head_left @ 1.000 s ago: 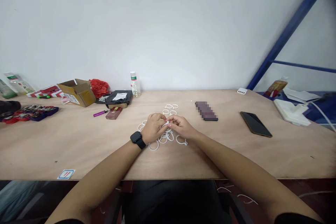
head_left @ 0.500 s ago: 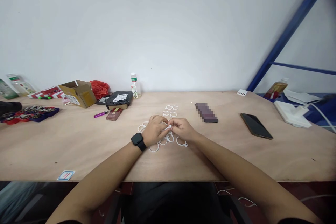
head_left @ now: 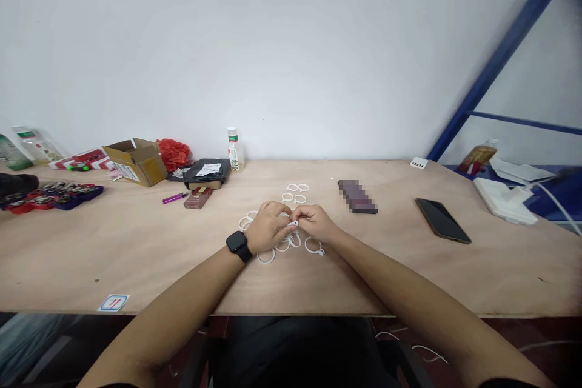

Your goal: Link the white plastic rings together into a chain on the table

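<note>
My left hand [head_left: 270,227], with a black watch [head_left: 236,242] on its wrist, and my right hand [head_left: 317,224] meet over the middle of the table. Between their pinched fingertips is a white plastic ring [head_left: 294,224], mostly covered by the fingers; its small eyelet end shows. Loose white rings [head_left: 266,256] lie beside and partly under my left hand. One ring with a small tab [head_left: 313,246] rests just below my right hand. Beyond the hands, several more rings [head_left: 300,199] sit in a small group on the tabletop.
On the table [head_left: 182,267] to the left are a cigarette pack [head_left: 198,198], a purple lighter [head_left: 174,198], a black parcel [head_left: 207,173], an open carton [head_left: 136,163] and a bottle [head_left: 233,150]. Rightward lie a blurred dark box [head_left: 357,197], a phone [head_left: 442,220] and a white power strip [head_left: 504,201].
The fingertips have shifted slightly on the held ring, whose small end is turned a little differently. Both hands stay in the same place, and the loose rings have not moved.
</note>
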A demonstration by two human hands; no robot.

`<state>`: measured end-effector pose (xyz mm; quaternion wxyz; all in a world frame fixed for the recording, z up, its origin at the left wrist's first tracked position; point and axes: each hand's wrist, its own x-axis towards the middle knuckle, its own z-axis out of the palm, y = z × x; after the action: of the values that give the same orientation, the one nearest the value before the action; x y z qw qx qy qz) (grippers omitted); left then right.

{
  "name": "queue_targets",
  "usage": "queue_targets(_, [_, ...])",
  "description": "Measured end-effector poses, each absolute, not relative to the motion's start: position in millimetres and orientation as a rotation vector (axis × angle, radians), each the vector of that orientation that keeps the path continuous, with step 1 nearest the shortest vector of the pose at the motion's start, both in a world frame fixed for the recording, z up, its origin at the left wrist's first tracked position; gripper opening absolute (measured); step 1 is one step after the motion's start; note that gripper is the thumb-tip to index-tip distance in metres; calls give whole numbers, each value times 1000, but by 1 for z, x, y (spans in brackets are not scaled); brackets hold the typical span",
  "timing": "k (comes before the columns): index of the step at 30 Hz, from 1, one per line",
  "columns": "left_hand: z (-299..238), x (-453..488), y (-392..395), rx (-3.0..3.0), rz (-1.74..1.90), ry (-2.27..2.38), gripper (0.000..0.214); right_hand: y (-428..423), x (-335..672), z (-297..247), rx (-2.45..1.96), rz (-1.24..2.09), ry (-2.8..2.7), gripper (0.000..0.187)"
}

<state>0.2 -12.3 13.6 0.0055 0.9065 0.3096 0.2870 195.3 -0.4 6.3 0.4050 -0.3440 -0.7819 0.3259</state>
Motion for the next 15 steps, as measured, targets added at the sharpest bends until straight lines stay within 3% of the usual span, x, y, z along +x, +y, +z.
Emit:
queue_targets(2, [13,-1,-11,2811,935,1017,34,3,197,2,-837,915,-1904,16])
queue_targets(5, [11,-5,-7,2755,974,1134,31,15,205,-4,-866,937,-1823,36])
queue_targets(10, [9,-8,-4,2728,879,1199,31,45,223,-12,-1142,452,-2044,36])
queue_targets(15, [9,-6,-4,2722,878,1201,28,56,224,-17,-1325,361,-2257,42])
